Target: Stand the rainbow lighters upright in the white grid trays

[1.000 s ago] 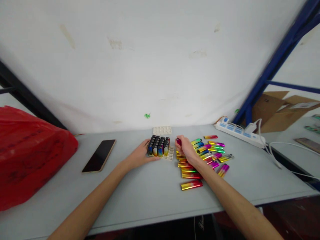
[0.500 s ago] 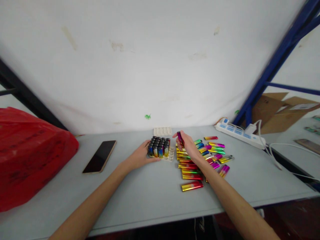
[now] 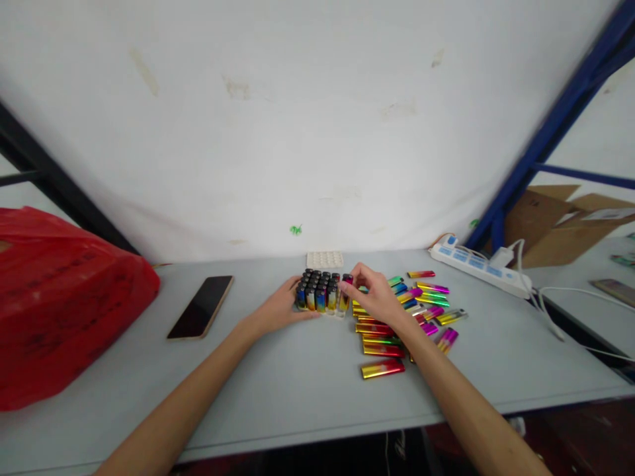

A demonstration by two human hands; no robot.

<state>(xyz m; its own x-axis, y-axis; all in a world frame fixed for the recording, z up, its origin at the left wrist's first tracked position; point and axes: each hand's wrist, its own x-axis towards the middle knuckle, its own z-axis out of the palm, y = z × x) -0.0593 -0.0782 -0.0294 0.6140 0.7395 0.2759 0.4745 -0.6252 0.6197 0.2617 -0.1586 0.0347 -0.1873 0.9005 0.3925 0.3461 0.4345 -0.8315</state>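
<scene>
Upright lighters [image 3: 321, 301] with black tops stand in close rows in a pale holed tray [image 3: 340, 315]. My left hand [image 3: 278, 309] is curled around the left side of this block, its thumb along the front and its other fingers partly hidden behind. Between the fingertips of my right hand [image 3: 373, 293] is a purple-and-gold lighter [image 3: 345, 295], held upright over the right end of the tray. Whether its base sits in a hole cannot be made out. Loose shiny lighters [image 3: 381, 348] in red, gold, green and purple lie under and around my right wrist.
A second pale holed tray [image 3: 325, 259] lies by the wall. On the left are a phone [image 3: 201, 307] and a red plastic bag [image 3: 74, 304]. To the right, a white power strip [image 3: 479, 266] with cables runs along the table, near a cardboard box [image 3: 565, 221] and blue frame [image 3: 526, 155].
My right hand has moved left and slightly down from above the loose lighters, bringing the purple-and-gold lighter to the tray's right end. My left hand keeps its place on the tray.
</scene>
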